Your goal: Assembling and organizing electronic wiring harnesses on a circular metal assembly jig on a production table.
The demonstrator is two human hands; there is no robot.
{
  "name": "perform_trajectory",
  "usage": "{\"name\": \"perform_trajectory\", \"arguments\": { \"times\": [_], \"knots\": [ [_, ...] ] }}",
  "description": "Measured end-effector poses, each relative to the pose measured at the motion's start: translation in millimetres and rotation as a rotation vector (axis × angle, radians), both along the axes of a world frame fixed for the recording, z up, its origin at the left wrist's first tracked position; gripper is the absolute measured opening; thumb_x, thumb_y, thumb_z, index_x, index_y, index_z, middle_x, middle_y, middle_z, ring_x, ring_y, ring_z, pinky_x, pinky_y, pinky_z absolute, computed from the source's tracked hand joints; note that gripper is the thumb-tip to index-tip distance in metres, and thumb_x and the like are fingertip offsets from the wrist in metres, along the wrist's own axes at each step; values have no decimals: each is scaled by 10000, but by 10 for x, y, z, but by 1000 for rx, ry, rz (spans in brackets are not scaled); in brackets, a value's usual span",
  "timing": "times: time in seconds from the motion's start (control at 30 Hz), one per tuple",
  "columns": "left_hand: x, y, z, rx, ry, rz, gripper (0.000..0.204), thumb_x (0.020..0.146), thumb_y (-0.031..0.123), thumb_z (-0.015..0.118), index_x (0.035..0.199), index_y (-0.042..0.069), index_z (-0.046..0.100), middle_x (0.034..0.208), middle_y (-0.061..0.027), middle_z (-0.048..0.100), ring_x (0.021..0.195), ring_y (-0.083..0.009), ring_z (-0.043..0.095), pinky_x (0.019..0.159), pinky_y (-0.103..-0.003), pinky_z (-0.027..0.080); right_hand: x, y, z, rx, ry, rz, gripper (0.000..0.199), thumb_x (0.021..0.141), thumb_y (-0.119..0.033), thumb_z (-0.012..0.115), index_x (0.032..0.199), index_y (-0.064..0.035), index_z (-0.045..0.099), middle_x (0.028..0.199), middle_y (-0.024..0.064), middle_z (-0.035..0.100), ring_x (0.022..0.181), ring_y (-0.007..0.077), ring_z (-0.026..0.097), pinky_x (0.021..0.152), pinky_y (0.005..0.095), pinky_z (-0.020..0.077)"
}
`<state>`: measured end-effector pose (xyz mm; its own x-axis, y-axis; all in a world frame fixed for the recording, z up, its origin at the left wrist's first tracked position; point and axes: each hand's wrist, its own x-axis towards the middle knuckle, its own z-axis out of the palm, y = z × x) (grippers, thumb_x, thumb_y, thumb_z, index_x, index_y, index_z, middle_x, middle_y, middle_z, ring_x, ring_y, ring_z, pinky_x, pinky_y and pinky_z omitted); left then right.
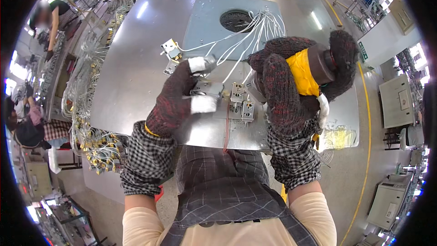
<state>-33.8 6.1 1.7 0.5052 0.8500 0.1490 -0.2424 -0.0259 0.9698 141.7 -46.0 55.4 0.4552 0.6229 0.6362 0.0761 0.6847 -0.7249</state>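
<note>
Taped tool: gripped tight in the right hand, over the right half of the metal table
Tool's long axis: on a slant, running from blunt back end up right to nose down left, aimed roughly at the small socket boxes
Tool's handle: mostly buried behind knitted glove, nose partly covered too, so can't tell the exact tip
Left hand: spread, with white-wrapped thumb and finger well apart beside the metal piece; too blurry to tell if touching
White cables: fanned across the blue-grey panel, partly lost behind the right glove
</note>
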Motion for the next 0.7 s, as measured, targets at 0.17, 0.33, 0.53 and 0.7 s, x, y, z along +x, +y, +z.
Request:
{"name": "perform_trajectory", "arguments": {
  "times": [0.17,0.33,0.53,0.7],
  "knots": [
    [117,-194,-248,-499,-491,24,681,770,162,659,1350,-23,352,1292,-166,465,1127,-239,524,980,-359,433,-41,12,-25,-25,-7,-4,797,779,68,661,1397,-181,225,1000,151,601,842,222,641,719,357,582],
    [190,-305,-417,-546,-659,125,583,841,230,670,1277,-58,411,1164,-125,549,1020,-177,566,922,-280,471,-12,21,-10,-53,207,0,821,768,83,662,1402,-177,211,952,142,614,763,223,647,669,352,585],
    [-42,43,-743,-299,-526,28,652,836,420,649,1249,-41,445,1098,-88,586,973,-195,588,885,-323,482,4,34,40,-26,-50,-56,811,771,91,648,1402,-161,206,907,146,620,690,221,646,639,351,586],
    [318,-117,-155,742,676,251,666,650,235,813,1220,60,515,922,-105,643,763,-220,644,681,-340,517,343,130,132,361,-314,52,704,812,-68,604,1390,-66,202,801,172,626,572,214,620,573,360,564]
  ]
}}
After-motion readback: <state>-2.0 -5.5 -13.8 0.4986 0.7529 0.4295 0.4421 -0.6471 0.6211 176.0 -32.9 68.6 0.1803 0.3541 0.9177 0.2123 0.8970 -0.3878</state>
